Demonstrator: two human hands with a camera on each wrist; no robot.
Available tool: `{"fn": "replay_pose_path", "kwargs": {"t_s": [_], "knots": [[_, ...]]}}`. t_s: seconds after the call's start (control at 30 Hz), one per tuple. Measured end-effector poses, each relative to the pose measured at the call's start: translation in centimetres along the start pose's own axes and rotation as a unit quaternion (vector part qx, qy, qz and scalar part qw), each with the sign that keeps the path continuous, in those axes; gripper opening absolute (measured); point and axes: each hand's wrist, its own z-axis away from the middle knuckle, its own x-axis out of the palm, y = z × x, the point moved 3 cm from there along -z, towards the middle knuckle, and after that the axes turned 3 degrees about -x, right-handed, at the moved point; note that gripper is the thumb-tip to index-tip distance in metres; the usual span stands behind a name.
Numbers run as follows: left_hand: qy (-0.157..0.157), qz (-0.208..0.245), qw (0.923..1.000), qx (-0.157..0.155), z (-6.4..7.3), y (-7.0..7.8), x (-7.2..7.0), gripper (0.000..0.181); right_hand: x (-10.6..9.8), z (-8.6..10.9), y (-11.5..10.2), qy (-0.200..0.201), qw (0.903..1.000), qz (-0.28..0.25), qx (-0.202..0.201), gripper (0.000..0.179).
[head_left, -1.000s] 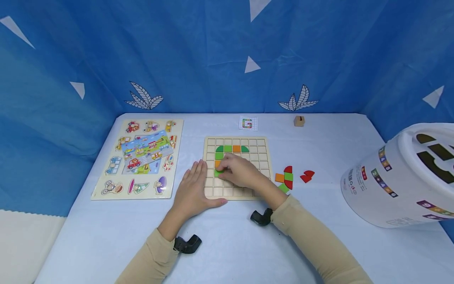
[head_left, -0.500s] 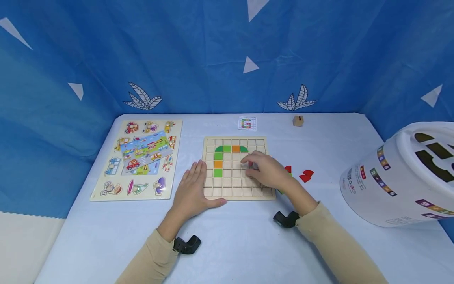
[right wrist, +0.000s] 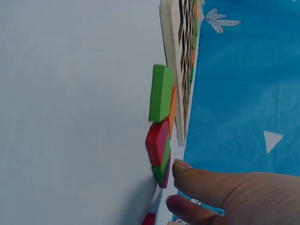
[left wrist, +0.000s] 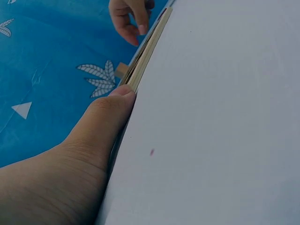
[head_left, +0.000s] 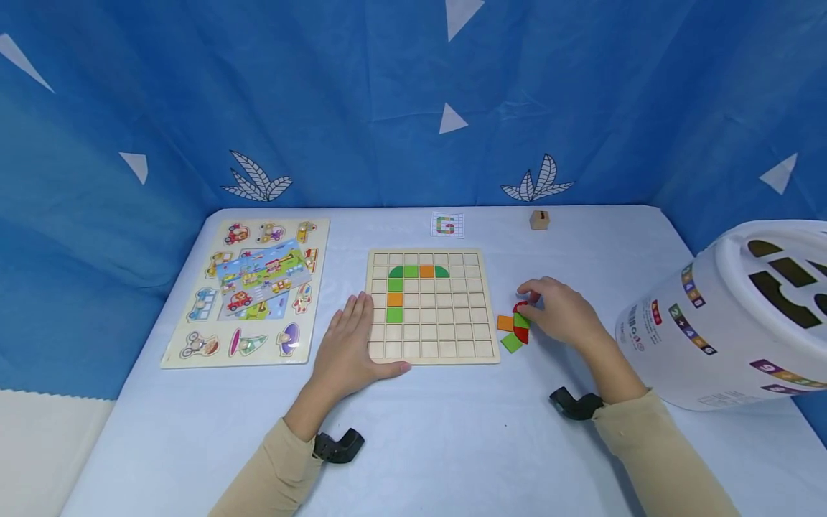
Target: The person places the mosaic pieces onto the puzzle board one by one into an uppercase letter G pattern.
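Note:
A wooden grid board [head_left: 429, 350] lies mid-table, with green and orange tiles set in a hook shape, among them an orange square [head_left: 395, 299] and a green square [head_left: 395, 315]. My left hand [head_left: 345, 352] rests at the board's left side, fingers straight and the thumb along its front edge. To the right of the board, my right hand [head_left: 562, 309] hovers over a small group of loose pieces: a green square [head_left: 512, 342], an orange square [head_left: 505, 323] and red rounded pieces [head_left: 520, 334]. In the right wrist view, its thumb and finger are apart, holding nothing visible.
A pattern card [head_left: 447, 225] and a wooden cube [head_left: 539, 220] lie at the back. On the left is a picture puzzle board [head_left: 242, 352] with cards on top. A large white bucket [head_left: 665, 373] stands at the right.
My right hand has let go of the green square on the board and moved right, to the loose pieces. The left hand stays in place.

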Motion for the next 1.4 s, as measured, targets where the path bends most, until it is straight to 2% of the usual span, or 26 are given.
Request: {"fn": "replay_pose_path", "kwargs": {"t_s": [0.13, 0.37, 0.53, 0.67, 0.83, 1.2, 1.4], "knots": [[-0.001, -0.001, 1.0, 0.001, 0.1, 0.1, -0.1, 0.139, 0.0, 0.2, 0.9, 0.0, 1.0, -0.002, 0.009, 0.036], [-0.002, 0.0, 1.0, -0.002, 0.0, 0.1, -0.1, 0.139, 0.3, -0.6, 1.8, -0.01, 0.9988, -0.039, 0.029, 0.025], [-0.004, -0.001, 1.0, -0.003, 0.1, 0.0, -0.1, 0.14, 0.4, -1.3, 1.7, 0.002, 0.9984, -0.05, 0.027, 0.021], [-0.004, 0.0, 1.0, -0.003, 0.1, 0.0, -0.1, 0.14, 0.5, -1.5, 1.5, 0.004, 0.9981, -0.056, 0.026, 0.024], [-0.004, 0.001, 1.0, -0.002, 0.0, 0.0, 0.0, 0.14, 0.8, -1.7, 1.2, -0.005, 0.9978, -0.065, 0.014, 0.029], [-0.004, 0.002, 1.0, -0.001, 0.0, 0.0, 0.0, 0.138, 1.2, -2.5, 0.6, -0.036, 0.9925, -0.115, -0.02, 0.018], [-0.001, 0.003, 1.0, -0.001, 0.0, 0.0, -0.1, 0.138, 1.1, -2.8, 0.0, -0.048, 0.9917, -0.115, -0.033, 0.025]]}}
